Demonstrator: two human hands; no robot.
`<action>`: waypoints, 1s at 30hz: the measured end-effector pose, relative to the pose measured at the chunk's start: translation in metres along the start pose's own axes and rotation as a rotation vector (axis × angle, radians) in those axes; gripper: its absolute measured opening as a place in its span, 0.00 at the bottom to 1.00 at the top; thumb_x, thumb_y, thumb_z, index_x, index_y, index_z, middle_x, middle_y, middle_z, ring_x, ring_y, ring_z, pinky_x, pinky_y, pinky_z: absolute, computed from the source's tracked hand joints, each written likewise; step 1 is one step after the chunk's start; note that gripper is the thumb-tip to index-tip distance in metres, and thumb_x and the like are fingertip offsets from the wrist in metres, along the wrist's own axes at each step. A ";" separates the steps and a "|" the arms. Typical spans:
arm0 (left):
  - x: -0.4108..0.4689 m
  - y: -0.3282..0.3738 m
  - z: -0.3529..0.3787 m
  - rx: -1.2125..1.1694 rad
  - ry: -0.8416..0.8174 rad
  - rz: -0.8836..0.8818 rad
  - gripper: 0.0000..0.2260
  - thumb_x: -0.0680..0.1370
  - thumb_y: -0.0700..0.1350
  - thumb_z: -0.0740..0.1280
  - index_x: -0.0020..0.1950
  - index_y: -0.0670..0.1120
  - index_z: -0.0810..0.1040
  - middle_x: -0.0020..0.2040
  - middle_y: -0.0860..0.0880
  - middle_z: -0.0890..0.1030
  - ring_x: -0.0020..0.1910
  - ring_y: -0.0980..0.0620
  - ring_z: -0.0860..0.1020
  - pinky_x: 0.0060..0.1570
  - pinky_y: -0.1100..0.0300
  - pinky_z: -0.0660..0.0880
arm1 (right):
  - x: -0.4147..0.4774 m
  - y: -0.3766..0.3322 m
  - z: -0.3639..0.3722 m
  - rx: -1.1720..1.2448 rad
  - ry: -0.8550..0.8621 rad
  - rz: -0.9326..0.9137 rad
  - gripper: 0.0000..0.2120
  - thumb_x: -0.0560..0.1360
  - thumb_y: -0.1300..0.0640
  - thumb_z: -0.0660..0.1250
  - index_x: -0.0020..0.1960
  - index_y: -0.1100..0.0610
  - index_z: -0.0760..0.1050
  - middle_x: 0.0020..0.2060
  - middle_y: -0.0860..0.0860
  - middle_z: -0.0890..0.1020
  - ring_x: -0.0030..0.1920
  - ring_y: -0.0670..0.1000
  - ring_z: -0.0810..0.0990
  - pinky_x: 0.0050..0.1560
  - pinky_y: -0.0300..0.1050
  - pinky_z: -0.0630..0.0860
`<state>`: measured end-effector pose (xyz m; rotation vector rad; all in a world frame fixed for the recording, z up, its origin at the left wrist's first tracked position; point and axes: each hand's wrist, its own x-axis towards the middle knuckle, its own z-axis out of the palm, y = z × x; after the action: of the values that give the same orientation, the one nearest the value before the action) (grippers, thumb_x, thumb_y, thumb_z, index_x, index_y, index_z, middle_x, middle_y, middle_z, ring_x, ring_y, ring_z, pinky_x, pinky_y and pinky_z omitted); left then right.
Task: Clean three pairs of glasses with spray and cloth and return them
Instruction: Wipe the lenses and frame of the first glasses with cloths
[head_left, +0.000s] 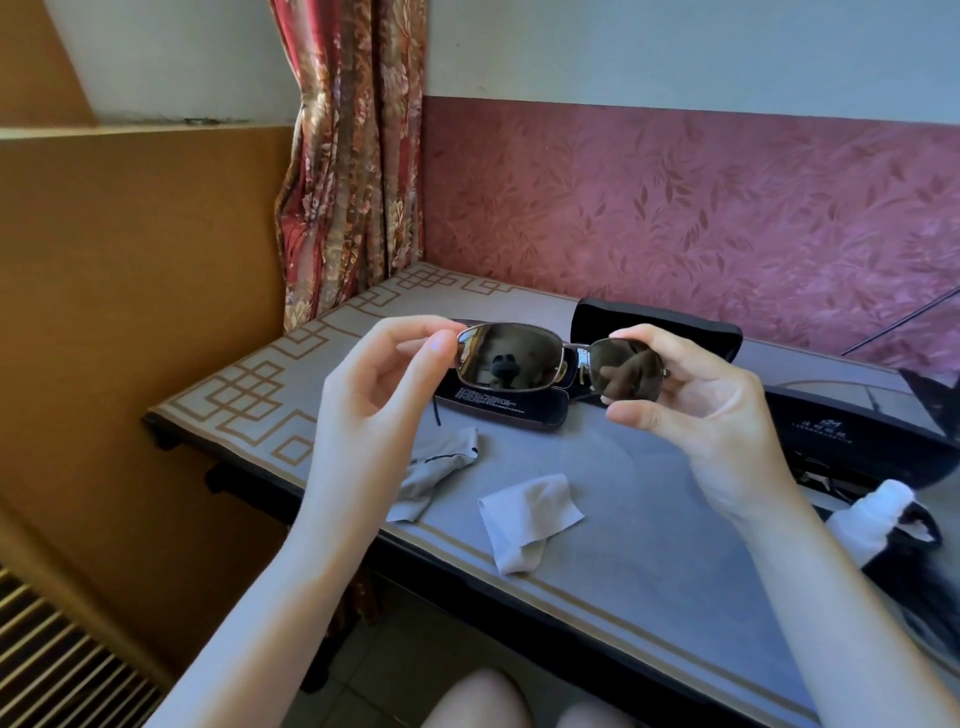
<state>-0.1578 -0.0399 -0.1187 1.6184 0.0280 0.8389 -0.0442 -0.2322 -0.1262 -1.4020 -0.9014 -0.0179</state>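
Left hand, right hand: curled fingertips on sunglasses rims.

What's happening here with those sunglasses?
A person holds a pair of dark sunglasses up over the table, the left hand pinching one end of the frame and the right hand the other. An open black case lies behind them. Two grey cloths lie on the table, in neither hand.

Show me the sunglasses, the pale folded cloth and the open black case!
sunglasses (511, 358), head view, on a dark lens.
pale folded cloth (530, 512), head view, on its middle.
open black case (714, 336), head view, on its raised lid.
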 end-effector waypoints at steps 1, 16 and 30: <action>0.001 0.001 0.000 0.000 -0.021 -0.004 0.07 0.79 0.44 0.64 0.51 0.46 0.81 0.45 0.56 0.84 0.47 0.65 0.80 0.48 0.74 0.71 | 0.000 0.000 0.000 0.006 0.005 0.002 0.21 0.60 0.56 0.76 0.51 0.41 0.82 0.43 0.43 0.84 0.45 0.43 0.81 0.53 0.35 0.74; -0.062 -0.073 0.002 0.662 -0.373 -0.049 0.20 0.68 0.70 0.61 0.56 0.65 0.76 0.56 0.69 0.74 0.60 0.67 0.70 0.52 0.76 0.65 | -0.002 0.002 -0.001 -0.055 0.017 0.042 0.21 0.62 0.61 0.76 0.53 0.44 0.82 0.45 0.52 0.83 0.47 0.46 0.81 0.57 0.38 0.74; -0.044 -0.049 -0.001 0.238 -0.051 -0.298 0.05 0.76 0.44 0.70 0.44 0.51 0.86 0.41 0.58 0.85 0.42 0.65 0.81 0.42 0.74 0.73 | -0.001 0.003 -0.002 -0.050 0.015 0.032 0.22 0.62 0.61 0.76 0.53 0.46 0.82 0.46 0.55 0.83 0.47 0.47 0.81 0.57 0.38 0.75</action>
<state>-0.1697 -0.0475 -0.1829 1.8020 0.3365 0.5797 -0.0425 -0.2341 -0.1293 -1.4605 -0.8717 -0.0267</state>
